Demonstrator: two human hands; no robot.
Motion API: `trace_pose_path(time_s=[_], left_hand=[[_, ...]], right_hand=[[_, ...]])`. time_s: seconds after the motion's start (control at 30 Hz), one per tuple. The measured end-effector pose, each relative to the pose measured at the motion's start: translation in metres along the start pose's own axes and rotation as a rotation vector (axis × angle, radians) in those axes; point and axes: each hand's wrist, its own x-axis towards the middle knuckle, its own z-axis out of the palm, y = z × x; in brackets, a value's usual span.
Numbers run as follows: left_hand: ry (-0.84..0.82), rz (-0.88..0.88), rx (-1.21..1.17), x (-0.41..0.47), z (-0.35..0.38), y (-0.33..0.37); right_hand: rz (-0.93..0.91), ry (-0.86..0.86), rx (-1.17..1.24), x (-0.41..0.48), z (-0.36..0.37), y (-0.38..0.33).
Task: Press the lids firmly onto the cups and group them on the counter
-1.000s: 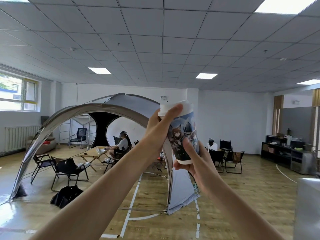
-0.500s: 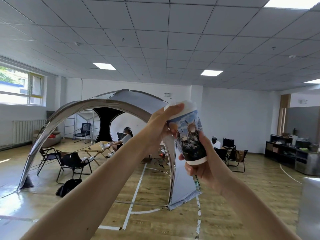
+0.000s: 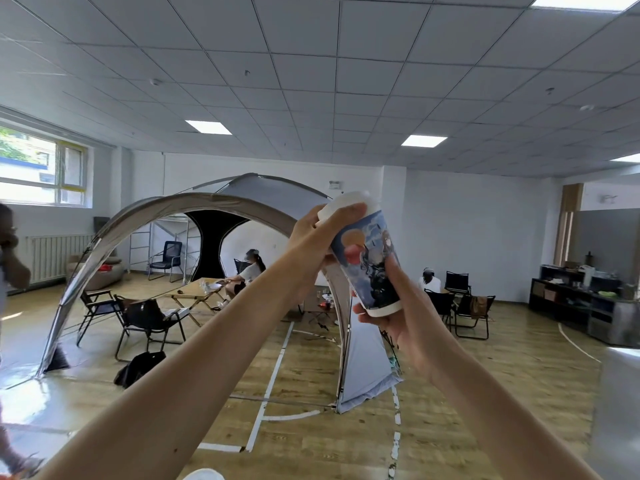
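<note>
A printed paper cup (image 3: 366, 261) is held up in the air at arm's length, well above the wooden floor (image 3: 450, 410). Its long axis is tilted, with the white lid (image 3: 346, 202) at the top leaning to the upper left and the base toward the lower right. The right hand (image 3: 398, 323) is wrapped around the lower body and base. The left hand (image 3: 318, 237) is curled at the rim, its thumb laid across the lid's edge. A tent (image 3: 207, 216) is seen behind.
</note>
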Motion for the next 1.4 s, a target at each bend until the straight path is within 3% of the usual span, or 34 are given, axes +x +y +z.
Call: trace_pose_path(time_s=[0.17,0.33,0.5,0.73,0.9,1.07,1.4], left_hand=[[-0.116,0.022,-0.021,-0.003,0.003,0.004],[-0.020,0.050,0.035,-0.006,0.009,0.002],[-0.056,0.030,0.006,-0.009,0.011,0.002],[0.018,0.039,0.019,-0.006,0.013,-0.004],[-0.059,0.038,-0.025,-0.006,0.012,-0.004],[0.000,0.081,-0.008,-0.003,0.011,-0.008],[-0.066,0.083,-0.007,-0.004,0.010,-0.009]], right_hand=[[0.004,-0.048,0.070,-0.004,0.002,-0.002],[-0.046,-0.040,0.105,-0.005,0.004,0.002],[-0.055,-0.003,0.067,-0.005,-0.003,0.003],[-0.116,0.064,-0.030,-0.009,-0.006,0.008],[-0.097,0.020,0.014,-0.006,-0.008,0.006],[-0.157,0.040,-0.059,-0.007,-0.006,0.012],[-0.163,0.062,-0.032,-0.003,-0.008,0.019]])
